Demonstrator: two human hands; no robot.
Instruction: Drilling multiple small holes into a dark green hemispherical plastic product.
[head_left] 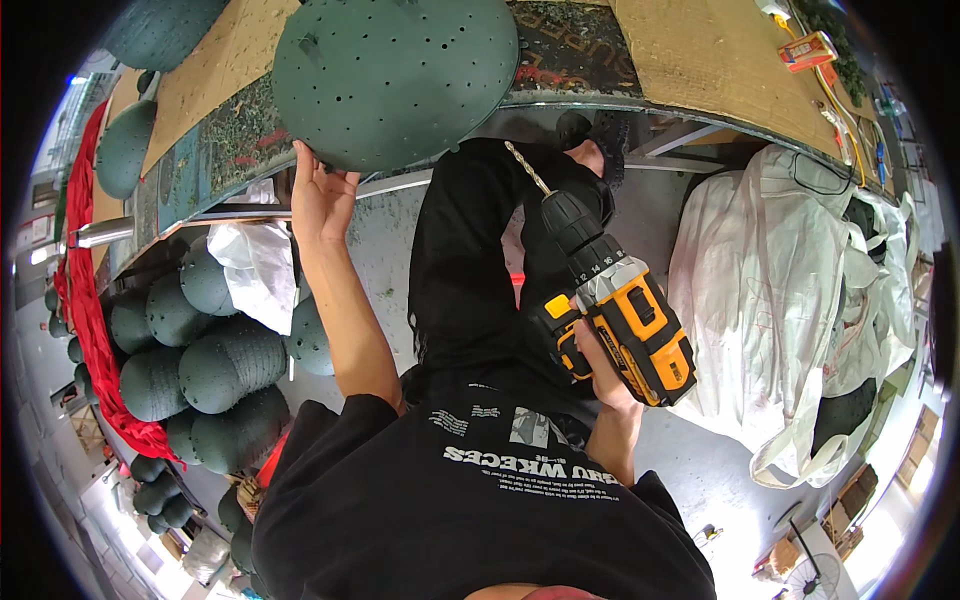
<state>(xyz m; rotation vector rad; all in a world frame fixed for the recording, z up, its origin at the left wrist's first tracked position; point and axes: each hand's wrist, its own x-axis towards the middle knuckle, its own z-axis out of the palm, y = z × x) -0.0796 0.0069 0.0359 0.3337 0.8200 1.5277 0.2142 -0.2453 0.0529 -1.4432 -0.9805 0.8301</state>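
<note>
My left hand (322, 200) grips the near left rim of a dark green plastic dome (400, 80), its fingers curled under the edge. Small holes are scattered all over the dome, which rests on the table and juts past its front edge. In my right hand (600, 365) is a yellow and black cordless drill (640, 325), held by its handle over my lap. A long twist bit (527, 166) points up and left from the chuck, apart from the dome.
Cardboard sheets (720, 55) cover parts of the worktable. Stacks of green domes (230, 365) stand on the floor at left, beside a red cloth (85, 330). A big white woven sack (760, 310) stands at right. A red box (808, 52) and cables lie at the table's far right.
</note>
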